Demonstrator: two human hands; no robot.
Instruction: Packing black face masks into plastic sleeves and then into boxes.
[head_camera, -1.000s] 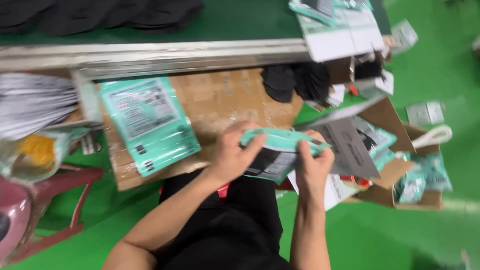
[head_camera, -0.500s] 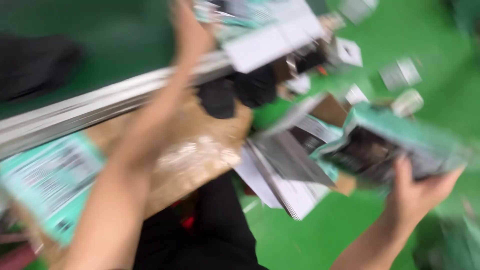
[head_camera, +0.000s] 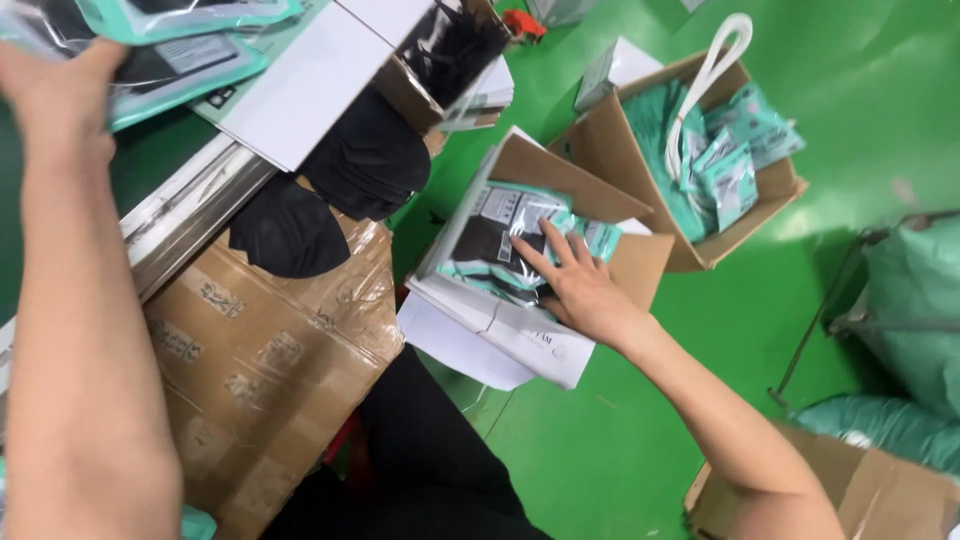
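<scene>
My right hand (head_camera: 580, 285) lies flat, fingers spread, on a teal and black packet (head_camera: 500, 235) at the top of a stack inside an open white box (head_camera: 500, 325) on the floor. My left hand (head_camera: 55, 95) is raised to the upper left and touches a teal packet (head_camera: 185, 65) on the green worktop; whether its fingers grip the packet is hidden. Black masks (head_camera: 330, 190) lie in a pile between the worktop edge and the white box.
A taped brown carton (head_camera: 270, 370) stands in front of me under the worktop's metal rail (head_camera: 190, 210). A brown box (head_camera: 700, 140) with teal packets and a white strap sits on the green floor beyond. Teal sacks (head_camera: 915, 320) and another carton (head_camera: 880, 495) are at right.
My right hand has brought the packet down and set it on the stack in the white box. My left arm has stayed up at the worktop. The view has swung right.
</scene>
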